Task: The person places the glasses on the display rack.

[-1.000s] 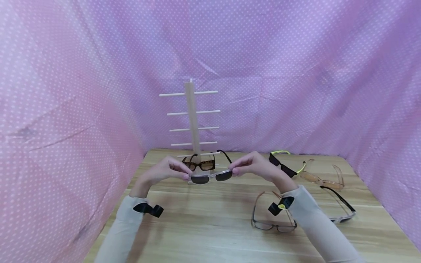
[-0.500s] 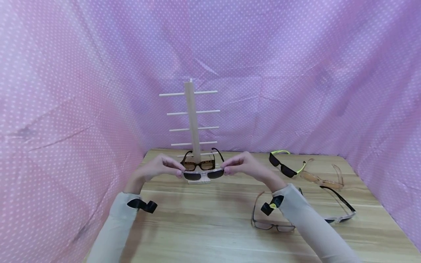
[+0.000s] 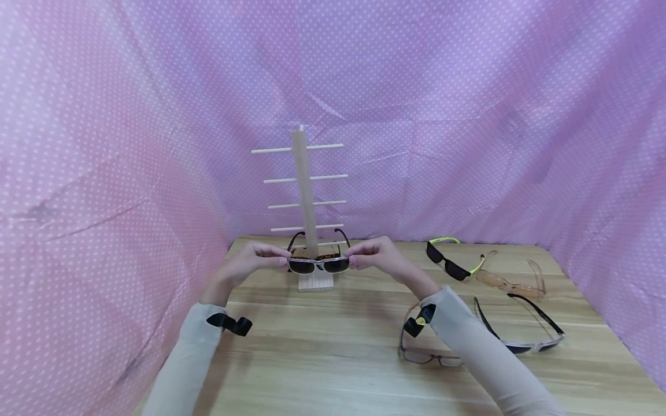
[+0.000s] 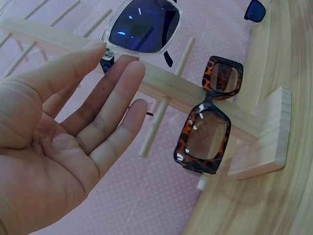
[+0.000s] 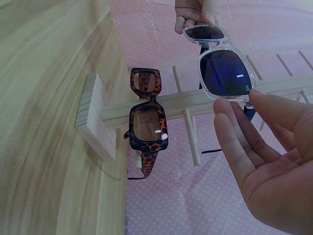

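Clear-framed sunglasses (image 3: 317, 264) with dark lenses and black temples are held up in front of a wooden eyewear stand (image 3: 304, 190). My left hand (image 3: 251, 264) pinches their left end between thumb and fingers. At the right end, my right hand (image 3: 378, 259) pinches the frame the same way. Both temples point back past the stand's post, near the second-lowest peg (image 5: 191, 137); whether they touch it I cannot tell. Tortoiseshell sunglasses (image 4: 203, 132) hang on the lowest peg, below the held pair in the wrist views and mostly hidden behind it in the head view.
On the table's right side lie black sunglasses with yellow temples (image 3: 447, 263), amber glasses (image 3: 512, 288), clear-framed sunglasses with black temples (image 3: 531, 346) and grey-framed glasses (image 3: 418, 357), partly under the right sleeve. Pink dotted cloth (image 3: 416, 115) encloses the table.
Both hands have carried the clear-framed sunglasses left and then slightly up and towards the stand. The held pair now covers most of the tortoiseshell sunglasses in the head view.
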{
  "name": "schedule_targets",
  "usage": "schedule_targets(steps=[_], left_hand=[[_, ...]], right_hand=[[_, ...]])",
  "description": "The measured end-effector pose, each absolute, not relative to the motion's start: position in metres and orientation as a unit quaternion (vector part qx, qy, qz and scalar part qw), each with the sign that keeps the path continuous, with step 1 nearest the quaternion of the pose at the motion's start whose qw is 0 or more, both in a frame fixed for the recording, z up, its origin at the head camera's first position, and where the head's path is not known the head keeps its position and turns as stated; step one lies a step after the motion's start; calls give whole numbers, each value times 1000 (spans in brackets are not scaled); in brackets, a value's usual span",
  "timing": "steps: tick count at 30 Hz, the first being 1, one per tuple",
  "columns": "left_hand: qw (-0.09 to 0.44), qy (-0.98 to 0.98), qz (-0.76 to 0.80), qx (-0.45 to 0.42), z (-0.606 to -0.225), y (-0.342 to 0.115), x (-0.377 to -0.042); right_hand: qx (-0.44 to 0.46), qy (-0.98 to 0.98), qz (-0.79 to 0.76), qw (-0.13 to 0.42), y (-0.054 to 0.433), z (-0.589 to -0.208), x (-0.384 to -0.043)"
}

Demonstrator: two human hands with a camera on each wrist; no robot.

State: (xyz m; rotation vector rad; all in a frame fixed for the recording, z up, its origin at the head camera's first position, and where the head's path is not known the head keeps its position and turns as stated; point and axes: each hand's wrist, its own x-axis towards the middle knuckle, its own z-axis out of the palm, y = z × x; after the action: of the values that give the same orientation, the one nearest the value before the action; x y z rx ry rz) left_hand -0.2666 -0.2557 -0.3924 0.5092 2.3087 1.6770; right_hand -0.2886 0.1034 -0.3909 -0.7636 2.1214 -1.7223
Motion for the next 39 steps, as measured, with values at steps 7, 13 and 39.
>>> schedule_targets(steps=[7,13,39], left_hand=[[127,770,609,143,-404,-255,-277],[136,760,623,128,-406,-258,-282],[84,724,681,72,-414,-248,-288]], right_hand=[[-261,740,-605,132,99,-399,-295],[-254,738,-613,124,95,-402,-301],[-192,740,-636,105,78,-412,-314]])
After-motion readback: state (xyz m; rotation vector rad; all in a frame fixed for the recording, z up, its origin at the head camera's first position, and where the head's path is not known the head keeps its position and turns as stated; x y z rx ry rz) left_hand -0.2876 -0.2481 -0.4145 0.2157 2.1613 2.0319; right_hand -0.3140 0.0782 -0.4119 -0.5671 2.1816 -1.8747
